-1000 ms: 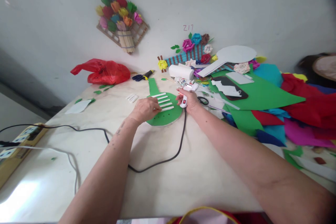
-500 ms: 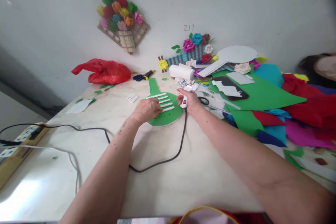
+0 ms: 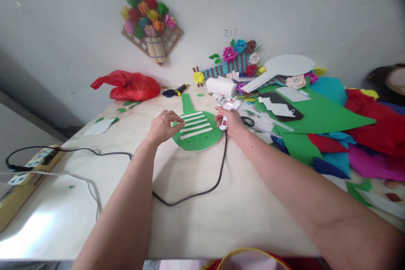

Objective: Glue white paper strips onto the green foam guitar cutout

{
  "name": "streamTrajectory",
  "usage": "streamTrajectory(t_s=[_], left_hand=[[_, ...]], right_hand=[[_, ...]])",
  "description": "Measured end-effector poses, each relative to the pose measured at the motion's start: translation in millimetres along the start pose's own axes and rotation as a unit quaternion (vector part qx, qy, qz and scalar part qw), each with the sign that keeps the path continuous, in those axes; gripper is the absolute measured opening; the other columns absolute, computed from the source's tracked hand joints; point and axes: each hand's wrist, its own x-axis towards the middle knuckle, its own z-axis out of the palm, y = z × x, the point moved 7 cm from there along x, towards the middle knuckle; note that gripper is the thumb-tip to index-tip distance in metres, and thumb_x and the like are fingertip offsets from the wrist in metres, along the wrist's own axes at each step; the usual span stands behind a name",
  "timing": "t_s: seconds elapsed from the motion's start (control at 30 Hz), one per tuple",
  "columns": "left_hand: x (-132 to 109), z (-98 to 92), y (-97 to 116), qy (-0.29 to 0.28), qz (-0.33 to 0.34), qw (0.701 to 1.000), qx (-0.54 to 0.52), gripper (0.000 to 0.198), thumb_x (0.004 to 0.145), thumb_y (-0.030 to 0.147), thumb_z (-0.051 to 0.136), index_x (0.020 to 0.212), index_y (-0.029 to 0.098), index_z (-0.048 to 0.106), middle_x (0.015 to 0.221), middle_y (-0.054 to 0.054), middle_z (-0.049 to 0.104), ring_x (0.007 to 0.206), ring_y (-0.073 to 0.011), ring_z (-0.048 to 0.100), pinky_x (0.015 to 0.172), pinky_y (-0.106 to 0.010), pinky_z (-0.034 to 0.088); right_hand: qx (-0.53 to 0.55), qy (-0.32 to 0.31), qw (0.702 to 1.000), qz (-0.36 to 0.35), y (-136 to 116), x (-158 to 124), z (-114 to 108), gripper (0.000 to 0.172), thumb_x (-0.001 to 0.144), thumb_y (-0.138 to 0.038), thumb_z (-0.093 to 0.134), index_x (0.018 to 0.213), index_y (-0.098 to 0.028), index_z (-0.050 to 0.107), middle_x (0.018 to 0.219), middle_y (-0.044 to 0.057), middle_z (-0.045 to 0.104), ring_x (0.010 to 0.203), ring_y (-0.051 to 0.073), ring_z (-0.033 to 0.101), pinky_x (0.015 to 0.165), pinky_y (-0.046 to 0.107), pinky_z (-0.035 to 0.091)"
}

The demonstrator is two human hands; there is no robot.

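On the table lies a green guitar-shaped cutout [image 3: 198,143] with a round body and a narrow neck pointing away from me. Several white strips [image 3: 196,133] run across it side by side, and a row of small dark dots shows below them. My left hand [image 3: 166,127] hovers over the cutout's left edge, fingers loosely bent and parted, with nothing visible in them. My right hand [image 3: 232,122] is wrapped around a white glue gun [image 3: 223,124] with a red switch, at the right of the cutout. A black cord [image 3: 218,181] hangs from its handle.
Coloured sheets [image 3: 329,114], a phone [image 3: 280,105] and black-handled scissors [image 3: 247,121] crowd the right. Pliers [image 3: 175,90] and a red plastic bag [image 3: 134,85] lie at the back. A power strip [image 3: 31,173] sits at left, its cords crossing the table.
My left hand has let go of the lowest white strip and moved left and up, uncovering the strips. The right hand with the glue gun stays in place. The view has shifted slightly.
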Motion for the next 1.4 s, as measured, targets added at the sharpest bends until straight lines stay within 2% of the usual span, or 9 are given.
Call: streamTrajectory(t_s=[0.1, 0.2, 0.3, 0.4, 0.57, 0.8, 1.03, 1.4], left_hand=[[-3, 3.3, -15, -0.011, 0.020, 1.000, -0.021, 0.024, 0.068, 0.043, 0.063, 0.079, 0.022, 0.067, 0.098, -0.005, 0.062, 0.095, -0.0210, 0.050, 0.082, -0.033, 0.041], [-5, 4.0, -22, -0.021, 0.045, 0.998, -0.050, 0.023, 0.063, 0.041, 0.068, 0.067, 0.019, 0.064, 0.096, -0.005, 0.061, 0.094, -0.0200, 0.051, 0.092, -0.037, 0.035], [-7, 5.2, -28, -0.058, 0.010, 0.995, -0.081, 0.022, 0.062, 0.040, 0.068, 0.060, 0.019, 0.063, 0.080, -0.003, 0.062, 0.086, -0.0189, 0.051, 0.083, -0.033, 0.039], [-10, 6.5, -29, -0.106, -0.029, 0.988, -0.109, 0.022, 0.061, 0.041, 0.067, 0.061, 0.020, 0.065, 0.074, -0.002, 0.062, 0.079, -0.0178, 0.051, 0.074, -0.030, 0.040], [-13, 6.7, -23, -0.152, -0.040, 0.979, -0.128, 0.020, 0.060, 0.041, 0.067, 0.063, 0.022, 0.068, 0.074, 0.000, 0.064, 0.078, -0.0167, 0.053, 0.077, -0.030, 0.040], [-15, 11.1, -21, -0.172, -0.047, 0.974, -0.143, 0.019, 0.058, 0.040, 0.069, 0.062, 0.022, 0.068, 0.073, 0.000, 0.064, 0.076, -0.0160, 0.055, 0.072, -0.028, 0.042], [-15, 13.4, -21, -0.175, -0.034, 0.971, -0.158, 0.018, 0.059, 0.039, 0.068, 0.063, 0.022, 0.068, 0.071, 0.000, 0.064, 0.071, -0.0147, 0.056, 0.070, -0.027, 0.042], [-14, 20.5, -27, -0.176, -0.039, 0.969, -0.166, 0.016, 0.059, 0.036, 0.067, 0.062, 0.021, 0.069, 0.069, 0.000, 0.064, 0.069, -0.0146, 0.056, 0.069, -0.027, 0.043]], right_hand=[[-0.008, 0.007, 1.000, -0.005, -1, -1, 0, 0.023, 0.062, -0.032, 0.065, 0.073, -0.014, 0.055, 0.042, -0.003, 0.057, 0.028, 0.008, 0.044, 0.028, 0.018, 0.032], [-0.024, 0.018, 0.999, -0.010, -2, -3, 1, 0.021, 0.062, -0.031, 0.065, 0.070, -0.014, 0.054, 0.041, -0.002, 0.056, 0.028, 0.008, 0.045, 0.028, 0.018, 0.031], [-0.055, 0.029, 0.998, -0.015, -3, -6, 2, 0.020, 0.064, -0.031, 0.064, 0.067, -0.014, 0.055, 0.040, -0.002, 0.055, 0.028, 0.009, 0.045, 0.028, 0.018, 0.032], [-0.094, 0.035, 0.995, -0.022, -4, -9, 4, 0.019, 0.065, -0.032, 0.063, 0.065, -0.015, 0.055, 0.040, -0.003, 0.054, 0.028, 0.009, 0.046, 0.028, 0.018, 0.032], [-0.157, 0.039, 0.986, -0.045, -9, -12, 4, 0.020, 0.067, -0.034, 0.061, 0.068, -0.015, 0.057, 0.041, -0.003, 0.054, 0.030, 0.009, 0.048, 0.030, 0.018, 0.033], [-0.257, 0.051, 0.962, -0.069, -10, -10, 0, 0.026, 0.069, -0.040, 0.059, 0.070, -0.015, 0.060, 0.045, -0.001, 0.057, 0.034, 0.013, 0.052, 0.033, 0.022, 0.037], [-0.364, 0.062, 0.923, -0.108, -10, -8, -4, 0.039, 0.072, -0.051, 0.054, 0.056, -0.016, 0.061, 0.049, 0.003, 0.062, 0.045, 0.016, 0.058, 0.048, 0.026, 0.045], [-0.406, 0.065, 0.905, -0.110, -10, -11, -3, 0.040, 0.073, -0.051, 0.053, 0.052, -0.018, 0.061, 0.049, 0.004, 0.061, 0.052, 0.018, 0.059, 0.057, 0.029, 0.046]])
